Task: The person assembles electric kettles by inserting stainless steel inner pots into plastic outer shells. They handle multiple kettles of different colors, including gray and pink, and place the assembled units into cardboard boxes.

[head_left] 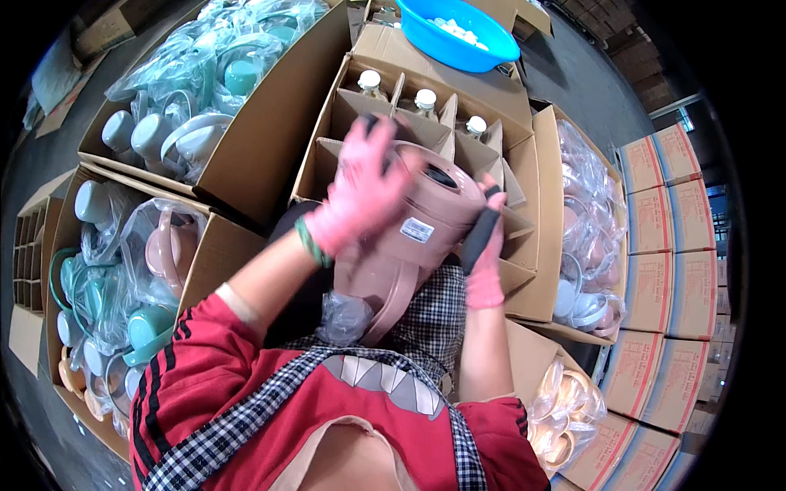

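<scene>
pink pot (438, 245) could be dropped if side contact slips: right hand (487, 241) seems laid against it, left hand (360, 188) is blurred; whether fingers are pinched can't be told.

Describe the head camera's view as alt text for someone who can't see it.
A blurred, pink-gloved left hand and a right hand flank a pink handled jug. Beyond, a divided carton holds white-capped bottles; open boxes of plastic-wrapped goods stand either side.
</scene>
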Demonstrator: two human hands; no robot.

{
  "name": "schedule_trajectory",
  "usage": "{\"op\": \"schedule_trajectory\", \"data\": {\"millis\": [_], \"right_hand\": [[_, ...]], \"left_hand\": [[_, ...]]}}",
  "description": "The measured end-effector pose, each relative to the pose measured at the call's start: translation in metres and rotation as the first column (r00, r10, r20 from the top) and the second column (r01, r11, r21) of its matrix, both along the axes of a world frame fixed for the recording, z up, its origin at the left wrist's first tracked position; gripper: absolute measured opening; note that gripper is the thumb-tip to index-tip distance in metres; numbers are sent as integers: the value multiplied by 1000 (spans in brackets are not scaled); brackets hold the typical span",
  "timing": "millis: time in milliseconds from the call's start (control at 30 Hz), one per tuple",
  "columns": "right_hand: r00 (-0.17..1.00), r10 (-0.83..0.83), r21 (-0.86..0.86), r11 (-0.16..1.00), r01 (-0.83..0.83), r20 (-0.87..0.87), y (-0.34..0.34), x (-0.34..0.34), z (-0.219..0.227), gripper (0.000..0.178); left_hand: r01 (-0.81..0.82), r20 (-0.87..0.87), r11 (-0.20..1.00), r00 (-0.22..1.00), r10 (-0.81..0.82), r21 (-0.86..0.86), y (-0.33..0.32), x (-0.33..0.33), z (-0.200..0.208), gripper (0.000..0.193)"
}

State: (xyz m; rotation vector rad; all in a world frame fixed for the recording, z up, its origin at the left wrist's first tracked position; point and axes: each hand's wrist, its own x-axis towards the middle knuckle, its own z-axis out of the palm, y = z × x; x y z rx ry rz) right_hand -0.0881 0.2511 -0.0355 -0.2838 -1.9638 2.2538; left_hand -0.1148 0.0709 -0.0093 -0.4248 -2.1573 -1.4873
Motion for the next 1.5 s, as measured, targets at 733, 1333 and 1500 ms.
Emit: {"op": "schedule_trajectory", "data": {"millis": [733, 1333, 1500], "right_hand": [[819, -152, -293, 956, -21, -553, -25, 23, 109, 53], [957, 254, 566, 813, -133, -139, -8, -76, 69, 64], [974, 220, -11, 975, -220, 59, 59, -170, 58, 47]], "left_hand": [[120, -575, 837, 675, -463, -533, -21, -3, 38, 84], [331, 48, 798, 911, -409, 504, 9, -49, 1, 56], [-47, 165, 272, 888, -429, 961, -29, -91, -65, 26]]}}
